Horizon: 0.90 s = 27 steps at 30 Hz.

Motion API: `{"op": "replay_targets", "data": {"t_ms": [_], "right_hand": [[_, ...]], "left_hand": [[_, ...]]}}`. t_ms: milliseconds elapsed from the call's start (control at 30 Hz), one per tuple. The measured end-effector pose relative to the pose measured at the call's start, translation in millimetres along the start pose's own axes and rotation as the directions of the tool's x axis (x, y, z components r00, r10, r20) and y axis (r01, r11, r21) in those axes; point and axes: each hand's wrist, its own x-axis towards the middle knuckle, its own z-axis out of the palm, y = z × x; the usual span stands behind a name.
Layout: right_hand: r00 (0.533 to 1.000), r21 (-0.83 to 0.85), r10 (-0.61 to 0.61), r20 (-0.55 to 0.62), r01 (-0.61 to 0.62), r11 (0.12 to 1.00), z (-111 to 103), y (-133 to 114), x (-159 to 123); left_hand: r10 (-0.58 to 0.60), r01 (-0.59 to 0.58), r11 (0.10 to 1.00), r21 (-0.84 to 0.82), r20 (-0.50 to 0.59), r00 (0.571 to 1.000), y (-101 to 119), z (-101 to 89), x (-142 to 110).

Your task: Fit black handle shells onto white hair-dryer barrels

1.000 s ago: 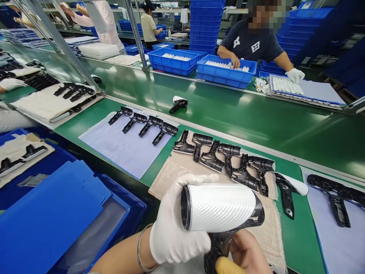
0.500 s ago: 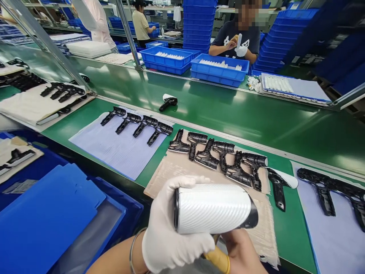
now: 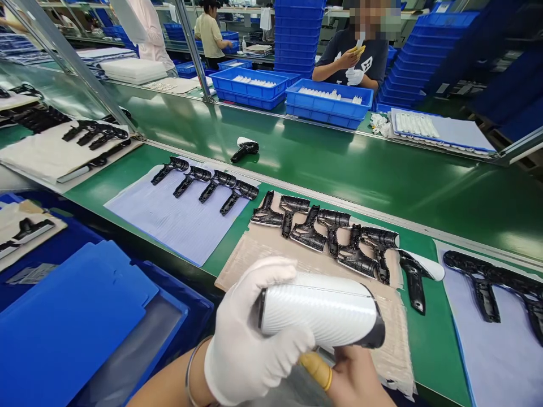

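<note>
My left hand (image 3: pixel 248 333), in a white glove, is wrapped round the rear of a hair dryer housing (image 3: pixel 318 311). The barrel is white and ribbed, with black ends and a seam along its upper side. My right hand (image 3: pixel 350 376) is bare apart from a yellow finger cot and is closed against the underside of the barrel. Most of its fingers, and the handle, are hidden below. Beyond my hands, several black half shells (image 3: pixel 309 229) lie on a tan sheet (image 3: pixel 250 257). A black and white housing (image 3: pixel 413 280) lies to their right.
A lilac sheet (image 3: pixel 161 217) with several half shells lies to the left, another lilac sheet (image 3: pixel 487 362) to the right. Blue bins (image 3: pixel 76 316) stand at front left. One housing (image 3: pixel 245 150) rests on the green belt (image 3: pixel 297 141). A co-worker (image 3: pixel 352 62) sits opposite behind blue trays (image 3: pixel 326 113).
The housing has rolled slightly in my hands, so its seam shows lower on the barrel. The housing on the belt has shifted left. The co-worker opposite has raised a hand.
</note>
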Motion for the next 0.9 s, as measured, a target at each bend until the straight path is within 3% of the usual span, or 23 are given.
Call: {"op": "replay_targets", "data": {"t_ms": [167, 400, 700, 900], "right_hand": [[0.998, 0.086, 0.047, 0.048, -0.051, 0.995, -7, 2, 0], [0.992, 0.206, 0.119, -0.051, -0.106, 0.973, -9, -1, 0], [0.995, -0.179, -0.099, 0.004, 0.098, 0.979, -22, -5, 7], [0.982, -0.234, -0.175, -0.063, 0.156, 0.959, -26, 17, -1]], "left_hand": [[-0.187, 0.23, 0.914, -0.335, 0.156, 0.97, 8, 1.3, 4], [-0.201, 0.292, 0.846, -0.446, 0.24, 0.95, 4, 1.0, -1], [-0.183, 0.257, 0.89, -0.378, 0.219, 0.958, 3, 0.7, -3], [-0.204, 0.271, 0.896, -0.353, 0.214, 0.955, 2, -0.3, -5]]}}
